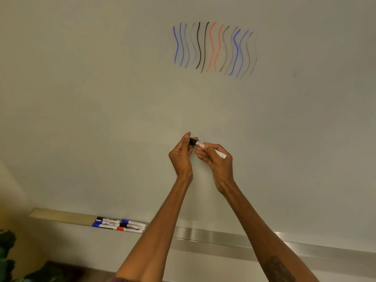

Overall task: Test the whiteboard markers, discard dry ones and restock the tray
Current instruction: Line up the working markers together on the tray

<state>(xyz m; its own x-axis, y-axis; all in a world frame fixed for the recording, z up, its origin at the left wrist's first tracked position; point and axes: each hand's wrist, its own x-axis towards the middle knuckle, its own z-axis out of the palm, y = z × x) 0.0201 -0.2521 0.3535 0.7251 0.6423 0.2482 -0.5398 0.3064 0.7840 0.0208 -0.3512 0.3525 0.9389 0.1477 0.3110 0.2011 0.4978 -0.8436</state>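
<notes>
I hold one white marker [219, 154] with a black cap [192, 140] in front of the whiteboard [101, 98]. My right hand [217, 161] grips its white barrel. My left hand [182, 153] pinches the black cap at the marker's left end; the cap sits on the barrel. Several wavy test lines [215, 48] in blue, black and red mark the board above. On the tray [61, 216] at the lower left lie several capped markers [120, 224] with blue, black and red caps.
A metal ledge [223, 239] runs along the board's bottom edge to the right of the tray. Dark objects [8, 251] sit at the lower left corner, below the tray.
</notes>
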